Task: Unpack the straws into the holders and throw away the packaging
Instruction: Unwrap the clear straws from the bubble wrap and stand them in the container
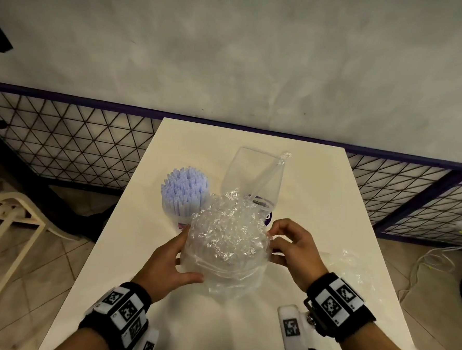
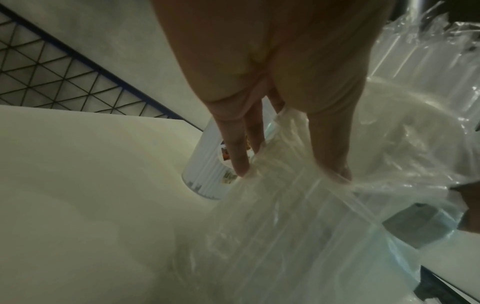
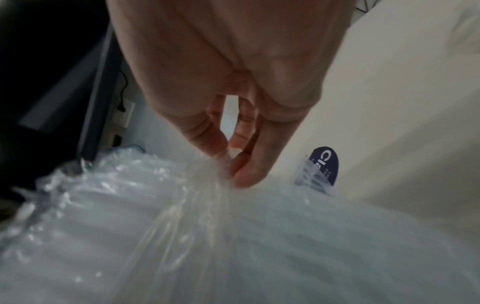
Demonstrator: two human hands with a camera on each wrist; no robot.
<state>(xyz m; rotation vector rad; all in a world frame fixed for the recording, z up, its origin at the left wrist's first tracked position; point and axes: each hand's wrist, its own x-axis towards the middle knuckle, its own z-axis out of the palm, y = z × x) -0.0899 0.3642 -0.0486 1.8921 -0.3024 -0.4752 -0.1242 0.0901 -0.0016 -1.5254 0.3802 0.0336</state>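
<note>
On the white table (image 1: 317, 196) by a grey wall (image 1: 232, 53), left hand (image 1: 165, 265) grips the straw pack (image 1: 225, 245); right hand (image 1: 295, 249) pinches its wrap.

On the counter (image 1: 172, 149) 2 holders stand side by side at the middle: the left holder (image 1: 184, 199) is packed with straws, the right holder (image 1: 254, 176) has 1 wrapped straw (image 1: 267, 174) leaning in it. Just before them the bag (image 1: 226, 239) sits between the left hand (image 1: 170, 263) and right hand (image 1: 293, 249). A loose wrapper (image 1: 354, 269) lies right of the bag.

two holders (image 1: 185, 199), two plastic bags (image 1: 225, 245), two hands (image 1: 170, 265)
</note>
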